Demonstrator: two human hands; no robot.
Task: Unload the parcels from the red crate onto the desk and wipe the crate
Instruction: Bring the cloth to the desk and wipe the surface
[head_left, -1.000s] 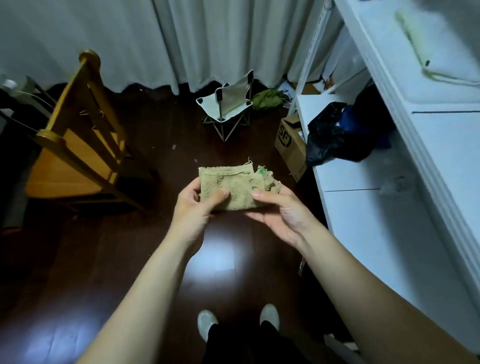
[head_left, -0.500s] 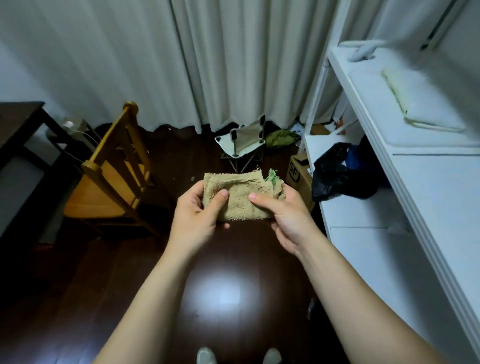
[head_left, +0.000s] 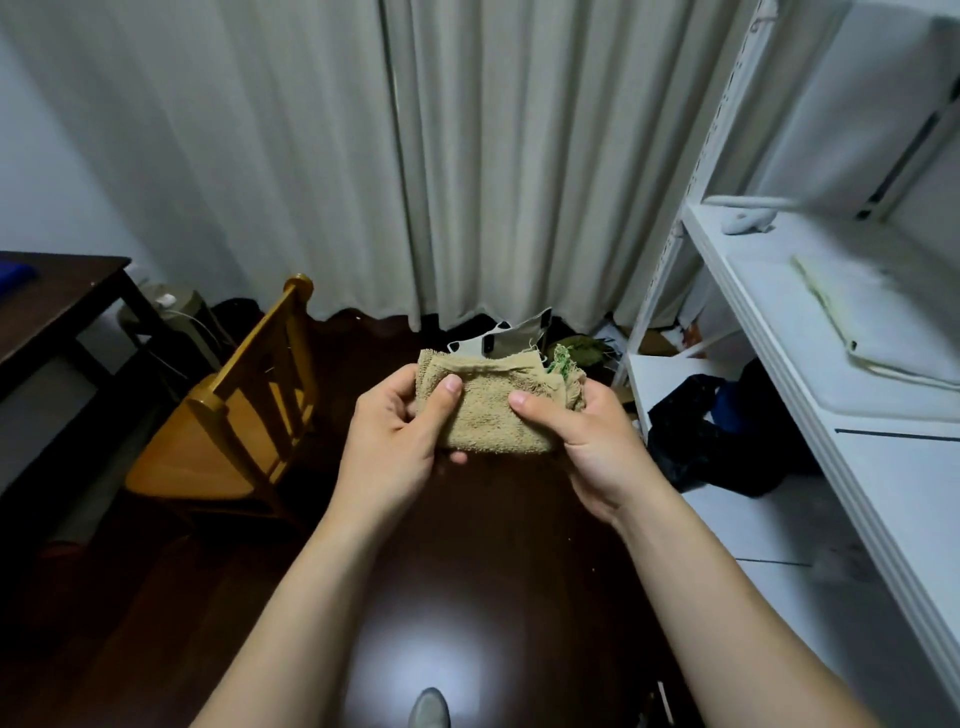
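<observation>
Mid-frame, the left hand (head_left: 387, 441) and the right hand (head_left: 587, 447) both hold a folded tan cloth (head_left: 493, 410) over the dark floor (head_left: 171, 597).

2 hands, left hand (head_left: 395, 447) and right hand (head_left: 592, 452); 1 tan towel (head_left: 493, 418); 1 wooden chair (head_left: 244, 415); 1 dark desk (head_left: 57, 301); 1 small folding chair (head_left: 519, 335); 1 white shelf unit (head_left: 756, 332); 1 black bag (head_left: 711, 457); 1 folded pale cloth (head_left: 872, 322) on the shelf; 1 shoe tip (head_left: 428, 709); 1 grey bin (head_left: 174, 312)

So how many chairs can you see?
2: a wooden chair left, beside the dark desk, and a small folding chair at the curtain, mostly hidden behind the held cloth.
</observation>
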